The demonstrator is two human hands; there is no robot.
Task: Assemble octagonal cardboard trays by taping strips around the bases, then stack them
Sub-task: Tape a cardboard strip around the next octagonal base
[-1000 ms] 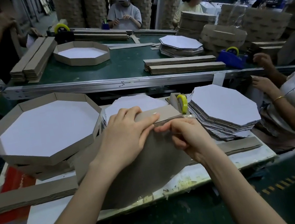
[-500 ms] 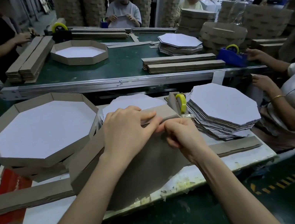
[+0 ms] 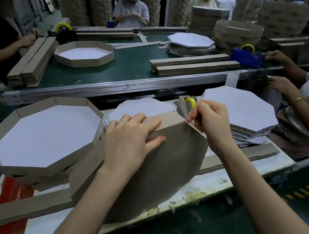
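A brown octagonal tray (image 3: pixel 159 173) stands tilted on its edge on the white table, its underside facing me. My left hand (image 3: pixel 129 141) grips its top edge, fingers pressing the cardboard strip (image 3: pixel 167 118) onto the base. My right hand (image 3: pixel 209 120) is curled at the tray's upper right corner, pinching something small there, seemingly clear tape. A tape dispenser (image 3: pixel 187 104) with a yellow roll sits just behind that hand. Finished trays (image 3: pixel 45 139) are stacked at the left. A pile of white octagonal bases (image 3: pixel 242 112) lies at the right.
Loose cardboard strips (image 3: pixel 21 208) lie along the table's front left and right. Another white base (image 3: pixel 140 109) lies behind the tray. Beyond a metal rail runs a green conveyor (image 3: pixel 130 65) with a tray, strips, bases and a blue dispenser (image 3: pixel 246 57). Other people work around it.
My right hand has lifted from the strip's seam to the tray's upper right corner near the dispenser. My left hand stays on the top edge, and the tray sits slightly more upright.
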